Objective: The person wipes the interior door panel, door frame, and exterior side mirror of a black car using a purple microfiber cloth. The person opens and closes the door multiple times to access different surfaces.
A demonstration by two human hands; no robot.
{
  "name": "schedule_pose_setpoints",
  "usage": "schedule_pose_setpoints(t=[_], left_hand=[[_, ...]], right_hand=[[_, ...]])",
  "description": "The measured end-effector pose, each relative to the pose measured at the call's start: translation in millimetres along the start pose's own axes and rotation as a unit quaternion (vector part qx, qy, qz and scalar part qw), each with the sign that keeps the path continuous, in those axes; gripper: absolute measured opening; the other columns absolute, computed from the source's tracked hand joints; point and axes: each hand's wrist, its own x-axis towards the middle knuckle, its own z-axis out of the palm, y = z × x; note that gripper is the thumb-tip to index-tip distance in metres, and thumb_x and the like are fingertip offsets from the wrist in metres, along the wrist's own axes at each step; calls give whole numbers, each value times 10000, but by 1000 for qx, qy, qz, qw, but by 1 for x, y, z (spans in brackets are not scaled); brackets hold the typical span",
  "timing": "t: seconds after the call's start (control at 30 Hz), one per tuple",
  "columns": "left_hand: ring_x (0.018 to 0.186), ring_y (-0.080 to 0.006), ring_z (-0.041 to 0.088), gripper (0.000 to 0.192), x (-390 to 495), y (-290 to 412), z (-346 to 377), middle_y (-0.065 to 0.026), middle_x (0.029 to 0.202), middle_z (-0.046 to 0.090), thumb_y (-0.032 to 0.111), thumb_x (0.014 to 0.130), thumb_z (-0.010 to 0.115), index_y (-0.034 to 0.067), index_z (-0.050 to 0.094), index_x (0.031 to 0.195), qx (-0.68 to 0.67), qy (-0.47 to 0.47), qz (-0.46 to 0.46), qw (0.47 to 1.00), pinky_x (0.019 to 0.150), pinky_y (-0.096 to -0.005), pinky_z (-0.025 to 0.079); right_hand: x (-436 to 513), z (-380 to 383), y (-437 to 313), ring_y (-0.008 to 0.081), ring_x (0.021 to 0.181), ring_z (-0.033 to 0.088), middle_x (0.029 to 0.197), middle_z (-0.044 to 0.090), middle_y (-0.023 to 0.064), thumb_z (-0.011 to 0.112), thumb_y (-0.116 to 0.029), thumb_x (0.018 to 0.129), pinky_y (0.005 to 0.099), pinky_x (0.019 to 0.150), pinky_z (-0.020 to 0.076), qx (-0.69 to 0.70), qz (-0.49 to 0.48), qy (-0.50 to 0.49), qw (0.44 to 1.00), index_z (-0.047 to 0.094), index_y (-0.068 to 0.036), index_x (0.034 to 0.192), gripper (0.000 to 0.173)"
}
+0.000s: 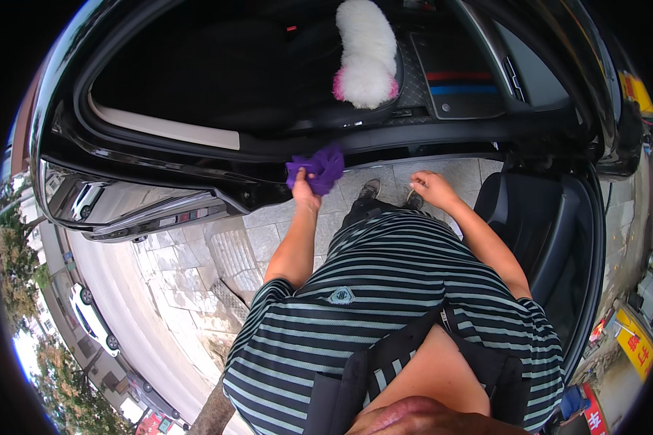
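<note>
In my left hand is a bunched purple cloth, blurred at its edge. The cloth lies against or just over the black door sill of a car; contact is hard to tell. My right hand hangs in front of my body above the paving, fingers loosely bent, with nothing seen in it. Past the sill, a long white fluffy plush piece with pink tufts rests on the dark car seat. Much of the cabin on the left is too dark to make out.
An open car door stands close on my right. Inside lies a black floor mat with red and blue stripes. Grey paving is underfoot. A white car stands by the road on the left; signs bearing writing are on the right.
</note>
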Motion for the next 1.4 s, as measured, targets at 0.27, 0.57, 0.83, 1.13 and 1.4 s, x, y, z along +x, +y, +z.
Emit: schedule_pose_setpoints(t=[0.27, 0.57, 0.83, 1.13, 1.4], left_hand=[[843, -150, 713, 208, -66, 122, 21, -35, 1020, 772, 212, 1101, 720, 24, 752, 1186, 76, 34, 333, 939, 780, -324, 616], [791, -194, 769, 314, -8, 93, -21, -122, 957, 820, 300, 1101, 735, -9, 769, 1150, 253, 148, 137, 946, 717, -325, 616], [820, -155, 730, 257, -55, 143, -4, -99, 995, 811, 173, 1140, 625, -42, 764, 1158, 294, 29, 332, 895, 772, -296, 584], [1104, -544, 720, 356, -57, 160, -10, -309, 1091, 778, 345, 1066, 656, 22, 767, 1164, 564, 210, 388, 698, 938, -567, 561], [1219, -507, 719, 474, -9, 118, -37, -353, 1219, 758, 380, 1043, 647, -58, 806, 1128, 688, 223, 236, 649, 1064, -556, 562]], right_hand=[[-9, 14, 7, 379, 1036, 786, 1124, 813, 194, 762, -257, 1024, 457, 921, 613, -33, 17, -46, 998, 774, -14, 1213, 308], [-3, 34, 13, 411, 1033, 771, 1101, 806, 212, 781, -258, 995, 490, 905, 606, -78, -30, -88, 993, 775, -29, 1167, 287], [-13, 29, 48, 422, 1010, 759, 1054, 794, 203, 777, -271, 989, 515, 876, 596, -108, -34, -112, 987, 751, -32, 1087, 260], [-12, 38, 58, 407, 1033, 767, 1093, 799, 198, 777, -291, 1011, 499, 900, 602, -122, 9, -121, 985, 766, -39, 1146, 286], [-18, 45, 63, 410, 1039, 762, 1096, 800, 189, 780, -321, 1012, 507, 889, 600, -149, -7, -145, 978, 766, -62, 1121, 282]])
